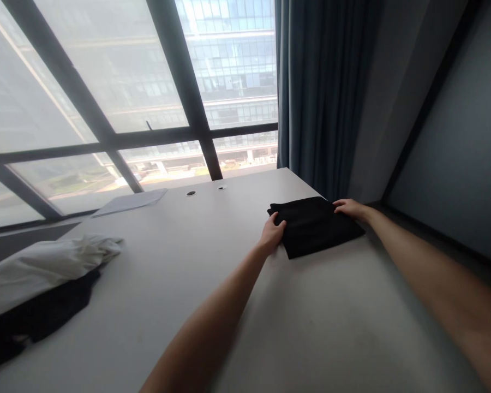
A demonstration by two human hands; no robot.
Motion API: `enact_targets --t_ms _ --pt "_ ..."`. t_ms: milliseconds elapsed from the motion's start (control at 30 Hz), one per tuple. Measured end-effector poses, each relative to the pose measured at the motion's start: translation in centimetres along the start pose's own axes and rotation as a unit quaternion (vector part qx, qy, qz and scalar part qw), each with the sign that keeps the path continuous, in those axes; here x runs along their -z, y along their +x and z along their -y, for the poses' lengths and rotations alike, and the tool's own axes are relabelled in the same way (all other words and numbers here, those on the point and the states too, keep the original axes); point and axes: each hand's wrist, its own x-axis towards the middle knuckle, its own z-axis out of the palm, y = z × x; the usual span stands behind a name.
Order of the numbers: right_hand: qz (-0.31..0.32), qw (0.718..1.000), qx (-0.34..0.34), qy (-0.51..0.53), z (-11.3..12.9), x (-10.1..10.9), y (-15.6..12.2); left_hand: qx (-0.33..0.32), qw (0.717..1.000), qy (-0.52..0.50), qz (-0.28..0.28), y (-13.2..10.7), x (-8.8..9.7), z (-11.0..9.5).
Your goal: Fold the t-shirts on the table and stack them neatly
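Bare forearms (216, 314), hands (271, 236) gripping folded black cloth (316, 226), smooth white tabletop (180, 262)

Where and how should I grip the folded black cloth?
Probably by its left and right edges, from either side: the folded black cloth lies flat and wide, and the left hand and right hand are at those edges.
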Motion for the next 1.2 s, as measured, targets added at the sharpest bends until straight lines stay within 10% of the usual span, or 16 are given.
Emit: enact_targets --t_ms 233,400,600,867,1200 --pt "-0.178 0.974 0.068 -0.124 0.3 -2.3 -2.4 -0.091 0.945 0.309 -0.058 -0.4 1.4 -3.2" --pt "-0.169 0.913 0.207 -0.308 -0.5 -6.4 -6.9 -0.181 0.894 0.410 0.013 1.0 1.3 -2.9" --pt "-0.118 0.917 0.175 -0.339 -1.8 -7.7 -7.8 -0.114 0.923 0.364 0.045 1.5 1.8 0.0" --pt "-0.260 0.905 0.185 -0.280 -2.8 -6.4 -9.3 -0.114 0.944 0.297 -0.091 -1.1 4.4 0.1" --pt "-0.259 0.905 0.201 -0.271 -2.6 -8.9 -12.8 -0.149 0.908 0.389 0.045 -7.2 3.5 -0.2"
